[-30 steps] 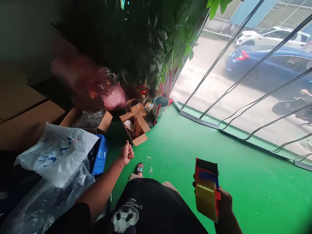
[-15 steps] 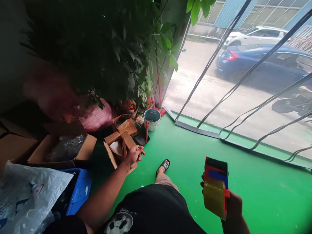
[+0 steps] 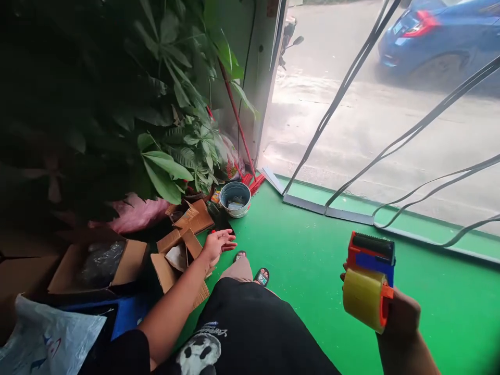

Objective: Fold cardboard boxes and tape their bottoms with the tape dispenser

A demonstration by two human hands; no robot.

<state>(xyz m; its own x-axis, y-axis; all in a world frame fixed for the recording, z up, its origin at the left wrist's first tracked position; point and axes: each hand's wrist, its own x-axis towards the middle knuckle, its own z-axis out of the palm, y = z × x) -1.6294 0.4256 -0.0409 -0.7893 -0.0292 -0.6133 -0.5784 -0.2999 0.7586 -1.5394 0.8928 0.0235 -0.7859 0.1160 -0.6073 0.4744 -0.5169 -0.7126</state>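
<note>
My right hand point(image 3: 404, 312) grips a packing tape dispenser point(image 3: 369, 281) at the lower right. It has a roll of yellowish tape, a red-and-blue body and a black toothed edge at the top. The hand is partly hidden behind the dispenser. Held out in front of me on the left, my left hand point(image 3: 219, 245) has nothing in it, and its fingers are stretched out and loosely apart. Behind and below that hand lies an open cardboard box point(image 3: 166, 273) with something whitish inside.
A metal bucket point(image 3: 235, 200) stands on the green floor point(image 3: 289, 245) near a red broom point(image 3: 255, 183). Leafy plants point(image 3: 167, 161) fill the left. Lower left are another open box point(image 3: 133, 260), a blue crate point(image 3: 130, 315) and a plastic bag point(image 3: 50, 333). Flexible strips point(image 3: 344, 88) hang across the doorway.
I have stepped forward; my second foot now shows. The bucket and boxes have shifted leftward in view. The tape dispenser sits further right and slightly higher, still in my right hand.
</note>
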